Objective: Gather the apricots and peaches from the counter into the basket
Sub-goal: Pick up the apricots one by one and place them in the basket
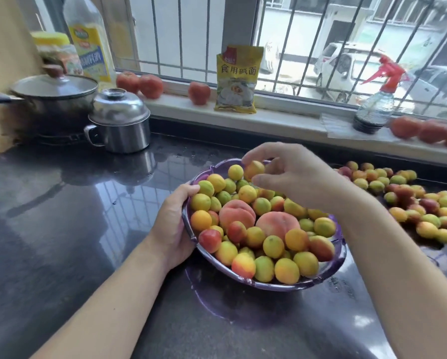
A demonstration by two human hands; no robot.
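My left hand [174, 224] grips the near-left rim of the purple basket [269, 285], thumb hooked over the edge, fingers underneath out of sight; I judge that's to keep it from sliding on the glossy counter [61, 229]. My right hand [292, 174] hovers over the far rim, thumb and forefinger pinching 1 apricot [253, 169], other fingers loosely spread, probably about to drop it on the pile. Below my right fingers the basket is heaped with apricots around 2 peaches [236, 213]. Right of my right wrist, loose fruit [411, 203] lies on the counter, so plenty left. Beyond my fingertips, on the sill, a yellow packet [236, 79] reads 食用碱面. The oil bottle [90, 40] label is too blurred to read.
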